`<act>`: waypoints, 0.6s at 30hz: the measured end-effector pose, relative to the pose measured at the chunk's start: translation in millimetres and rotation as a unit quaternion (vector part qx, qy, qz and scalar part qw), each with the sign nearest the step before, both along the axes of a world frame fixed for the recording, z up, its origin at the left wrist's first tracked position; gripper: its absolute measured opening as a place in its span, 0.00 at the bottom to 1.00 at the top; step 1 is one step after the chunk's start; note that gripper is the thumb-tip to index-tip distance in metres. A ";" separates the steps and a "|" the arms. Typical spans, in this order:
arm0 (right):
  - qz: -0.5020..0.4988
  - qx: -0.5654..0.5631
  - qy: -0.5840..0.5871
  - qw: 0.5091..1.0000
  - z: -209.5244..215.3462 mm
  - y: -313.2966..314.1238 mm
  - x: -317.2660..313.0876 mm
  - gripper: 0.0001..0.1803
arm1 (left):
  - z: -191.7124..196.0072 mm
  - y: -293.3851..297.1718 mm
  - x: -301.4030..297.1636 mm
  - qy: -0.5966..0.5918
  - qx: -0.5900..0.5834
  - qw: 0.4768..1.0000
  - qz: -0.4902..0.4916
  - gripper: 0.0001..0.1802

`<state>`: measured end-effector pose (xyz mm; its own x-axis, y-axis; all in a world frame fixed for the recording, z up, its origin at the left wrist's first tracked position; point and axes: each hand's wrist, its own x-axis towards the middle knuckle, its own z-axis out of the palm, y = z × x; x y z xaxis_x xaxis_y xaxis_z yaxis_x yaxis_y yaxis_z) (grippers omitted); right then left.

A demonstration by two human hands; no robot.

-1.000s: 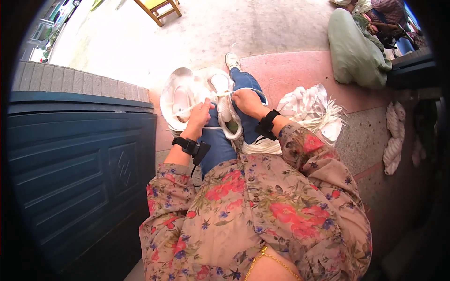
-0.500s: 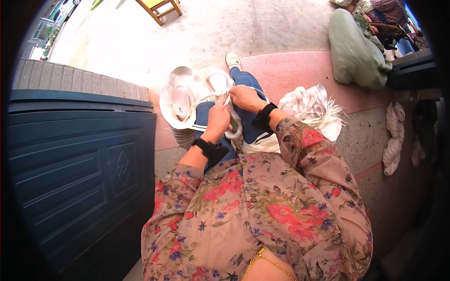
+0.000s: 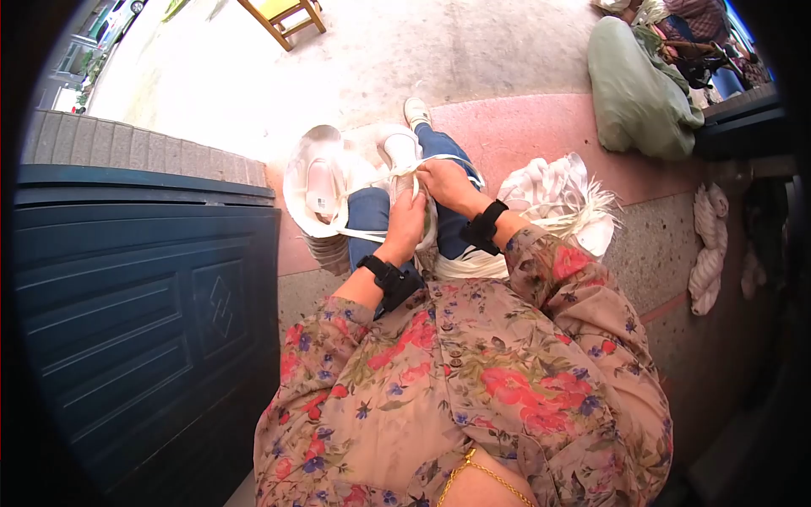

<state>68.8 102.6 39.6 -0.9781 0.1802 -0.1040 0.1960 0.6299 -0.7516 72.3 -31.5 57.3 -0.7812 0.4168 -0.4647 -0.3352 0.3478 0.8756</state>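
A pale shoe (image 3: 400,150) lies over my lap between my knees, its rounded end pointing away from me. My left hand (image 3: 407,221) is closed at its near part, fingers wrapped round it. My right hand (image 3: 449,184) pinches a white lace (image 3: 382,179) at the shoe's upper, close to the left fingertips. Loose lace lengths run left across my thigh and right over my knee. To the left, another white shoe (image 3: 321,188) with a light insole rests at the top of a stack. The shoe's near end is partly hidden by my hands.
Right of my legs lies a bundle of white laces (image 3: 553,198). Beyond it stands a stuffed green sack (image 3: 638,89). A twisted pale cloth (image 3: 710,249) hangs at far right. A blue panelled door (image 3: 144,313) borders the left; a wooden stool (image 3: 287,19) stands ahead.
My left hand has shifted slightly right and up, closer to my right hand. The shoe has turned a little, and the laces lie differently across my left thigh.
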 end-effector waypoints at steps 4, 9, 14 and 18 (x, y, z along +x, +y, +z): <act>0.014 0.012 0.014 1.000 4.8 -5.6 4.7 0.10 | 7.8 -5.2 1.9 -0.081 0.062 0.992 0.072 0.11; -0.065 -0.027 0.061 0.996 7.8 -9.4 9.9 0.10 | 4.9 -18.1 -28.5 0.100 -0.011 0.994 0.050 0.12; -0.076 -0.055 0.063 0.994 8.1 -8.9 14.2 0.09 | -4.9 -17.9 -58.5 0.361 -0.173 0.916 -0.031 0.12; -0.066 -0.068 0.055 0.994 7.5 -4.5 16.9 0.09 | -13.2 -18.8 -64.9 0.447 -0.178 0.874 -0.058 0.13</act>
